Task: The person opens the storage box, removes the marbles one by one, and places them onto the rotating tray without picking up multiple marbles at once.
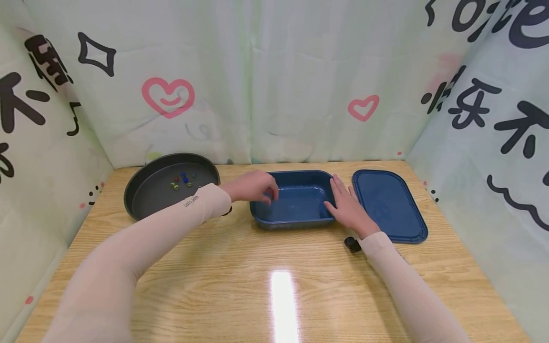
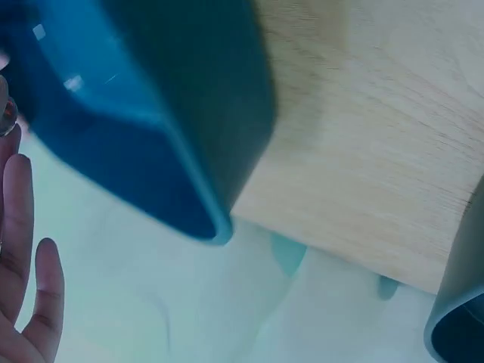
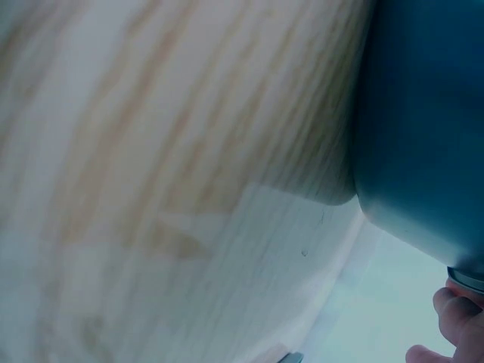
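Note:
My left hand [image 1: 254,186] is over the left end of a blue rectangular container [image 1: 296,222], its fingers bent downward. Between its fingertips it pinches a small glass marble [image 2: 8,118] with a reddish tint, clearest in the left wrist view. At the container's right end, my right hand [image 1: 349,208] touches the rim with its fingers spread and fairly straight. Several small marbles [image 1: 185,180] in blue, red and yellow-green lie in a dark round pan [image 1: 147,205] to the left. The left forearm partly hides this pan.
A flat blue lid [image 1: 386,202] lies on the wooden table [image 1: 214,286], right of the container and partly behind the right wrist. White curtains [image 1: 274,85] with black and pink drawings hang behind the table and along both sides.

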Motion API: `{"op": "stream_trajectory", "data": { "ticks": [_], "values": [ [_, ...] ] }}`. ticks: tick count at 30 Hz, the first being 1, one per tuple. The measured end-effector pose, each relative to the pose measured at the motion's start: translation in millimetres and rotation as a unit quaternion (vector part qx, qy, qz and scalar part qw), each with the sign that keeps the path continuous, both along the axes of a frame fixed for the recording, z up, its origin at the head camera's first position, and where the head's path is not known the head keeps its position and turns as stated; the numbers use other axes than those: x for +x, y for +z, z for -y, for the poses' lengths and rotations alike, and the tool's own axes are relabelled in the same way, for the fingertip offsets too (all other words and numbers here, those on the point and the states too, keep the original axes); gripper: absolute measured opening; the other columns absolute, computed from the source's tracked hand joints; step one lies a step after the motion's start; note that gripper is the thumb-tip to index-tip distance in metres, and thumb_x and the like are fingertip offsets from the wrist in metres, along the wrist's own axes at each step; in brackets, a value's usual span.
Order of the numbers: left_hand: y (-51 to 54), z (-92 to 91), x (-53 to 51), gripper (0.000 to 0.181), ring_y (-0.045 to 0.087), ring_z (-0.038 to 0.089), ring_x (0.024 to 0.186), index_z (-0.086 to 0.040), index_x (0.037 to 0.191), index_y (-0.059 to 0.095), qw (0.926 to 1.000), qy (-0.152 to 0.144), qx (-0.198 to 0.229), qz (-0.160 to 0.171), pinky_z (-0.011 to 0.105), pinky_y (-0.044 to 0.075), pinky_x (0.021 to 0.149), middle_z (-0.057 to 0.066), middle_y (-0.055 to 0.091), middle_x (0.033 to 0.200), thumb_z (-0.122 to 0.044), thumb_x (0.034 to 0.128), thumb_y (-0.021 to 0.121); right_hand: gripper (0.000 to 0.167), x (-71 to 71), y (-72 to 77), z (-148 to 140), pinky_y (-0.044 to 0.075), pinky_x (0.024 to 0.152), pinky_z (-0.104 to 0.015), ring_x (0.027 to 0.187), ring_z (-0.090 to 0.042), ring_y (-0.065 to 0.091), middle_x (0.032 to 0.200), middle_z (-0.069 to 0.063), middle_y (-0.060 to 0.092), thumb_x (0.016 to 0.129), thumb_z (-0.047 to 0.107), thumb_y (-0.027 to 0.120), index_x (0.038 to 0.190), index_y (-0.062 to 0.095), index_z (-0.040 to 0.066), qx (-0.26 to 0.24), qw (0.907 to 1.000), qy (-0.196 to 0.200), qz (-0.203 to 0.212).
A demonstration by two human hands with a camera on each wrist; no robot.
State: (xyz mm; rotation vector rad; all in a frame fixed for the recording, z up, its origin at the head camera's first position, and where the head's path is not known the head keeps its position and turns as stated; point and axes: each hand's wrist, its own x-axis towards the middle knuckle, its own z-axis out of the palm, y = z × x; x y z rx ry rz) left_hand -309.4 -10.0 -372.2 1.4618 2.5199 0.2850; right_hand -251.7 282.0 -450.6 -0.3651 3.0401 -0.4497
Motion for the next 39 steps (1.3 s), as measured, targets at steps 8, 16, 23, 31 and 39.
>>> {"op": "stream_trajectory", "data": {
  "ticks": [8,16,23,31,39],
  "values": [
    [20.6,24.0,11.6,0.02,0.062,0.021,0.092,-0.012,0.101,0.073,0.9914,0.054,0.118,0.012,0.03,0.051,0.082,0.002,0.07,0.102,-0.015,0.0821,0.072,0.073,0.6,0.8,0,0.005,0.115,-0.057,0.146,-0.034,0.004,0.158,-0.02,0.001,0.098,0.031,0.045,0.149,0.005,-0.004,0.0,1.0,0.0,0.001],
    [30.4,62.3,18.6,0.02,0.061,0.019,0.093,-0.012,0.101,0.072,0.9668,0.126,0.223,0.005,0.034,0.05,0.084,0.003,0.07,0.102,-0.013,0.0806,0.073,0.074,1.2,1.1,1,0.005,0.115,-0.057,0.146,-0.035,0.004,0.158,-0.02,-0.001,0.098,0.03,0.045,0.149,0.004,-0.004,-0.003,1.0,0.001,0.005],
    [36.4,105.7,19.8,0.023,0.059,0.016,0.09,-0.012,0.102,0.072,0.9351,0.202,0.291,-0.01,0.034,0.05,0.075,0.004,0.07,0.101,-0.009,0.0797,0.073,0.073,0.1,0.9,0,0.004,0.115,-0.057,0.146,-0.035,0.004,0.158,-0.019,-0.003,0.099,0.03,0.044,0.149,0.003,-0.003,-0.002,1.0,0.003,0.008],
    [27.6,162.1,6.1,0.021,0.055,0.004,0.084,-0.01,0.102,0.072,0.8937,0.314,0.318,-0.031,0.035,0.047,0.083,0.008,0.07,0.1,-0.012,0.0815,0.072,0.073,0.0,0.9,-1,0.004,0.115,-0.057,0.146,-0.036,0.004,0.158,-0.021,-0.003,0.099,0.03,0.043,0.149,0.003,-0.005,0.001,0.9999,0.008,0.007],
    [6.5,207.5,-11.5,0.024,0.051,-0.017,0.068,-0.004,0.103,0.071,0.8488,0.413,0.328,-0.03,0.014,0.047,0.068,0.013,0.072,0.096,-0.017,0.0829,0.071,0.072,1.0,2.2,1,0.004,0.115,-0.057,0.146,-0.037,0.005,0.158,-0.021,-0.002,0.099,0.029,0.044,0.149,0.005,-0.005,-0.003,1.0,0.007,0.003]
  ]
}}
